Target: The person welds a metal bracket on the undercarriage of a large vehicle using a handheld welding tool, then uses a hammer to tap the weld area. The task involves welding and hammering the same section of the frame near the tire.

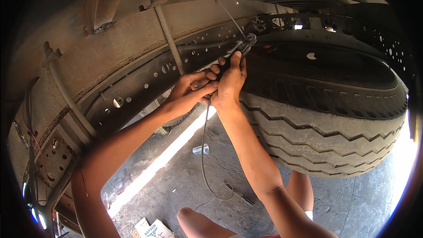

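Right hand (230,78) closed on pliers (240,49), jaws up at the frame (132,89) above the tyre (326,119). Left hand (190,89) just beside, pinching the wire (203,150) taut; slack hangs below.

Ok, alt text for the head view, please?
Both hands, right hand gripping pliers and left hand beside it, work on a thin wire at a perforated truck frame above a big tire.
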The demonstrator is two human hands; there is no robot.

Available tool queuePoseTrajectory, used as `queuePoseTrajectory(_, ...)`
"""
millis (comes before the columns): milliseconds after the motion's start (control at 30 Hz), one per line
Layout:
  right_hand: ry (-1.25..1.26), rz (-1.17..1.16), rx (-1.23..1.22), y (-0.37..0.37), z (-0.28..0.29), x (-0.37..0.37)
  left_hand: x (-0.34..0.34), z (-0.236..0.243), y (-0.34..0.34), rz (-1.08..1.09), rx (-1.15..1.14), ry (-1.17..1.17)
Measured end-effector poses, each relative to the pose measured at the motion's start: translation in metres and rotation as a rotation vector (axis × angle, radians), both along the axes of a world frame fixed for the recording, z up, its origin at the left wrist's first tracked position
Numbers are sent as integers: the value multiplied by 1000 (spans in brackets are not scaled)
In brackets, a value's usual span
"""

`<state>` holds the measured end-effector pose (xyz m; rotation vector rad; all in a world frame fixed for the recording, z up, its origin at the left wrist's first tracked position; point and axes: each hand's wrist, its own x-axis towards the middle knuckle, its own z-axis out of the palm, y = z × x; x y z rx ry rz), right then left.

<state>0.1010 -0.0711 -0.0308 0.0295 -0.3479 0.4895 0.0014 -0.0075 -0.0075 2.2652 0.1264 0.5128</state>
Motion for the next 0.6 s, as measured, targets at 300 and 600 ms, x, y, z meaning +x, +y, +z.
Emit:
queuePoseTrajectory(300, -97, -222, -31, 9, -4, 7, -3, 0, -7, 20, 30, -35)
queuePoseTrajectory(600, 88, 399, 210, -3, -5, 14, -3, 2, -10, 14, 45, 11)
